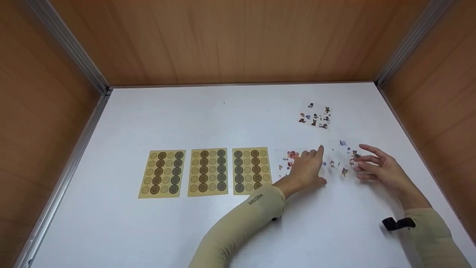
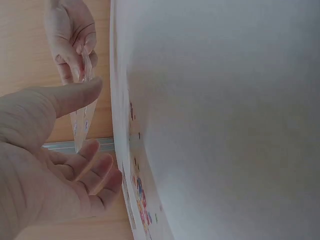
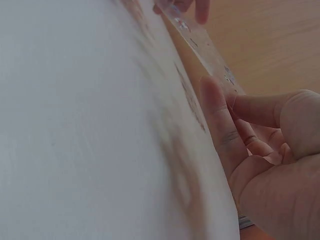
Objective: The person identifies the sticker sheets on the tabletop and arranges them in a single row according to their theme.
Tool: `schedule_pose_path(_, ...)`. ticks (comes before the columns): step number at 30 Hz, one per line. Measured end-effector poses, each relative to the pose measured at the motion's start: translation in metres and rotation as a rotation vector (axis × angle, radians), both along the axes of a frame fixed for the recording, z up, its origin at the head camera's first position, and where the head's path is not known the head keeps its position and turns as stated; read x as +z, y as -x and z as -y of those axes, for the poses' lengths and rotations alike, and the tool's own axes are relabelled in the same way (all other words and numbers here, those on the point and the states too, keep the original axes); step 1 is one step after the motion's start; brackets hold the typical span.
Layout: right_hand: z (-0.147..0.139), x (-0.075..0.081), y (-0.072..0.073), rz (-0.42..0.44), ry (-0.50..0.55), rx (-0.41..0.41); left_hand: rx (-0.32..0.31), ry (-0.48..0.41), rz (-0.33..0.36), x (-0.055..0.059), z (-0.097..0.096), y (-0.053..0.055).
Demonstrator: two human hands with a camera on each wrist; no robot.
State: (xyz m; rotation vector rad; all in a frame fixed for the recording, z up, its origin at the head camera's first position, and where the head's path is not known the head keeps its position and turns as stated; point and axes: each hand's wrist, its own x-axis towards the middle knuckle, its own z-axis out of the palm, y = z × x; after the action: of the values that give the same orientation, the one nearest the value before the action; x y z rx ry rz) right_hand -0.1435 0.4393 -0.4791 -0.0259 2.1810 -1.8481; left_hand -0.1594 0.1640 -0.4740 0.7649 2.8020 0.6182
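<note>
My right hand (image 1: 388, 173) pinches the right edge of a transparent sticker sheet (image 3: 202, 47) between thumb and fingers. Small cartoon figures dot this sheet, which stands tilted above the table in both wrist views. At its other edge is my left hand (image 1: 306, 167), thumb spread apart from the fingers. In the left wrist view, the left thumb (image 2: 80, 95) overlaps the sheet, and the fingers sit around its lower end without pinching it. Beneath the left hand lies another clear sheet with red and coloured stickers (image 1: 292, 154), partly hidden by that hand.
Three tan sheets of round stickers lie in a row to the left: a left one (image 1: 162, 174), a middle one (image 1: 208, 172) and a right one (image 1: 252, 170). Farther back is another clear sticker sheet (image 1: 314, 117). Wooden panels (image 1: 238, 41) wall the white table (image 1: 111, 230).
</note>
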Motion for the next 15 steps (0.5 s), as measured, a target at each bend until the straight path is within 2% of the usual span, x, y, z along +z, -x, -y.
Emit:
schedule_pose_path(2,-0.0004,-0.0035,-0.0005,-0.002,-0.026,0.009,-0.014,0.067,-0.006,-0.0020,-0.0020,-0.0019)
schedule_pose_path(6,-0.0004,-0.0091,-0.0013,-0.005,-0.083,0.026,-0.038,0.144,-0.040,-0.0052,-0.0030,-0.0051)
schedule_pose_path(11,0.0009,-0.0105,-0.0019,-0.029,-0.177,0.048,-0.063,0.164,-0.086,-0.0071,-0.0011,-0.0056)
schedule_pose_path(15,0.0023,-0.0093,-0.0020,-0.040,-0.224,0.056,-0.066,0.171,-0.052,-0.0077,-0.0029,-0.0030)
